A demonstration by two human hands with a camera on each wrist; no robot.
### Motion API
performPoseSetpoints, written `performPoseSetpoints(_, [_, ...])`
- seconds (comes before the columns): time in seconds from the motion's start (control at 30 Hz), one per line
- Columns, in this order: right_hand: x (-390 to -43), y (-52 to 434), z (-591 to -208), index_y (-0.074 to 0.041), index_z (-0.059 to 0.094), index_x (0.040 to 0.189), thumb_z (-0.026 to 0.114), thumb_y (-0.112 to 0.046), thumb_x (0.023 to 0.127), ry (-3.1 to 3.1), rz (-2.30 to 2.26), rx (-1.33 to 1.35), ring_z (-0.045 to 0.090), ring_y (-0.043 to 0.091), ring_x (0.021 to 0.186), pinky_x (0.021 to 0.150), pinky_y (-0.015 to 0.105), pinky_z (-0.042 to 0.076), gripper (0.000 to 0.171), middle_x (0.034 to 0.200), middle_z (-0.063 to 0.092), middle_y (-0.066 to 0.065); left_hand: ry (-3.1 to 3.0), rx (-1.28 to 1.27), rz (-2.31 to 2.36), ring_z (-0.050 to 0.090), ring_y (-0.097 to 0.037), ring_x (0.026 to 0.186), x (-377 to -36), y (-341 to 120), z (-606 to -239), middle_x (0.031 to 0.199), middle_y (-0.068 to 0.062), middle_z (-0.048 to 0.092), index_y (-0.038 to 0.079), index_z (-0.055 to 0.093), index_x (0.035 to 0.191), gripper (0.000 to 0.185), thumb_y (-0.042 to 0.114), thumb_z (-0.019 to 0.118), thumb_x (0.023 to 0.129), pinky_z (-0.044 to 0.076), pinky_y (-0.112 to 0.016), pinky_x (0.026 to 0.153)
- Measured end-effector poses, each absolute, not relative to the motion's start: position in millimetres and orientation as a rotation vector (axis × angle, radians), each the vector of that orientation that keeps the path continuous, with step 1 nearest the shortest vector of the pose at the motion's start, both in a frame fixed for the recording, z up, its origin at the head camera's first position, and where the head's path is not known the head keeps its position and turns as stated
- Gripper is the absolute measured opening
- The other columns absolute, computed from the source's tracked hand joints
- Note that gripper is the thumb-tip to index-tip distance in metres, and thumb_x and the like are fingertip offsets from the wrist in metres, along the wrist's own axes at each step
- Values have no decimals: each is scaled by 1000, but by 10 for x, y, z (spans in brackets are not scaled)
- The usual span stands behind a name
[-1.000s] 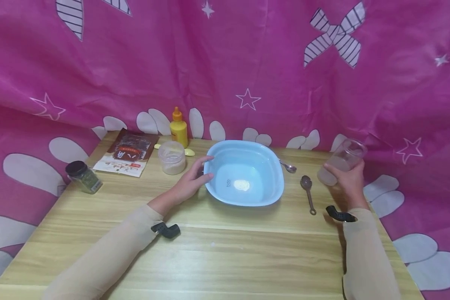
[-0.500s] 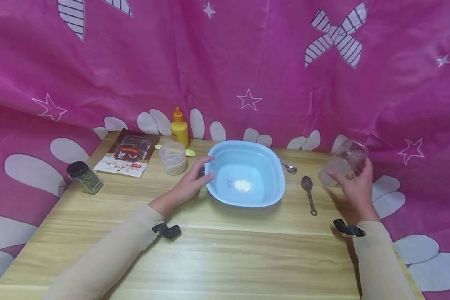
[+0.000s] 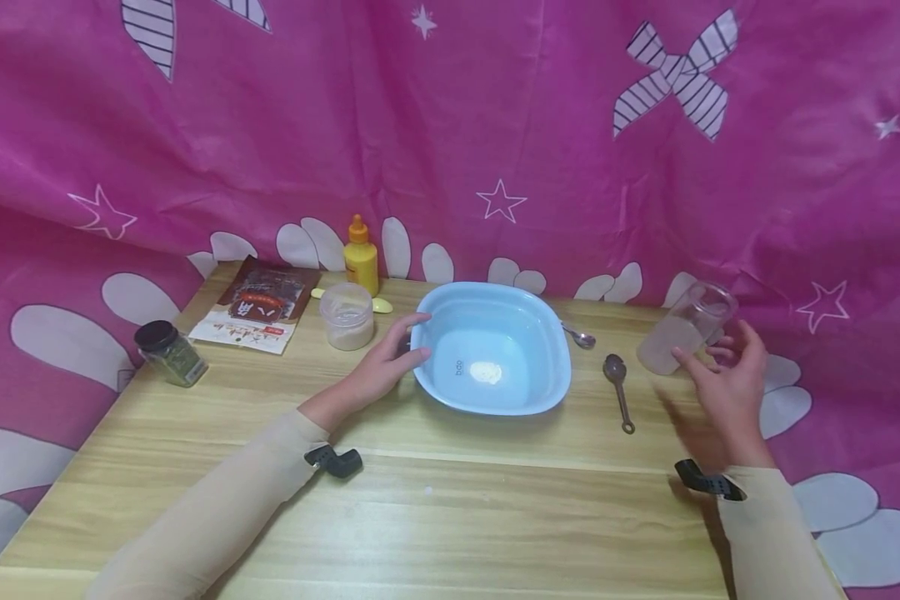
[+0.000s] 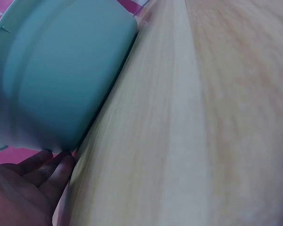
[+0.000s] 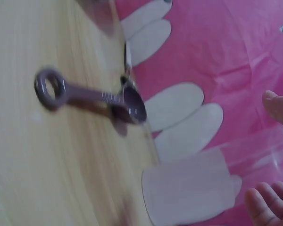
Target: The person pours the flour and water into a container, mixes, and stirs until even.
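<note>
A clear cup (image 3: 667, 342), cloudy below, stands upright on the table (image 3: 495, 517); the right arm (image 3: 772, 533) reaches forward, right hand (image 3: 735, 387) loose beside it, thumb and fingers parted. The left arm (image 3: 217, 500) slants inward, left hand (image 3: 378, 362) gripping the blue basin (image 3: 489, 307) at its rim; farther left, a jar (image 3: 347, 321) holds pale powder

At left of frame, I see a black-lidded jar (image 3: 171, 354) near a brown-and-white packet (image 3: 257, 307) on a wood-grain table (image 3: 495, 533). Left of centre, a yellow bottle (image 3: 361, 262) stands behind a clear tub (image 3: 347, 320) and a yellow spoon (image 3: 382, 306). Right of centre lie a metal spoon (image 3: 584, 341) and a brown spoon (image 3: 618, 389); a pink curtain (image 3: 450, 125) fills the top.
</note>
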State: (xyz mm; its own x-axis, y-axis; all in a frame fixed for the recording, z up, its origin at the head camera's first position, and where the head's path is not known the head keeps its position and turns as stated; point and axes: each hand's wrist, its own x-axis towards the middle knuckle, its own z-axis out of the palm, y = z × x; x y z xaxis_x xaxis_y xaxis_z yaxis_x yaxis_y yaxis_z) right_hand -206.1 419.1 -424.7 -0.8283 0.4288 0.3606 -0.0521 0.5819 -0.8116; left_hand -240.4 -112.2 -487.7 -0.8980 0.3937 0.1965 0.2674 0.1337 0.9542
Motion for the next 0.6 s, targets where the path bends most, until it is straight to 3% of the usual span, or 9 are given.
performPoseSetpoints(0.07, [-2044, 4154, -4251, -13, 39, 170, 92, -12, 92, -2274, 1209, -253, 59, 8, 112, 88, 8, 54, 95, 129, 54, -7, 2287, 671, 1884, 44, -47, 157, -2404, -1125, -4876, 178, -20, 33, 19, 39, 169, 59, 24, 62, 114, 42, -61, 126])
performPoseSetpoints(0.2, [-2013, 4062, -4283, -13, 43, 170, 92, -8, 92, -2305, 1235, -149, 62, 6, 108, 83, 8, 52, 92, 129, 59, 0, 2281, 677, 1884, 44, -47, 157, -2402, -1129, -4870, 178, -20, 33, 19, 39, 169, 59, 24, 62, 114, 42, -61, 126])
performPoseSetpoints(0.47, [-1874, 3872, -4377, -19, 39, 173, 87, -34, 100, -2529, 1187, -100, 59, 18, 110, 84, 13, 48, 89, 139, 58, 17, 2266, 684, 1898, 44, -48, 157, -2401, -1127, -4860, 176, -23, 34, 18, 38, 169, 60, 22, 62, 114, 45, -60, 124])
performPoseSetpoints(0.6, [-1823, 3814, -4442, -18, 37, 173, 85, -46, 100, -2630, 1262, -168, 58, 21, 115, 83, 16, 52, 92, 144, 56, 17, 2278, 676, 1884, 44, -47, 157, -2401, -1131, -4864, 177, -21, 33, 19, 38, 169, 60, 24, 62, 114, 44, -60, 124])
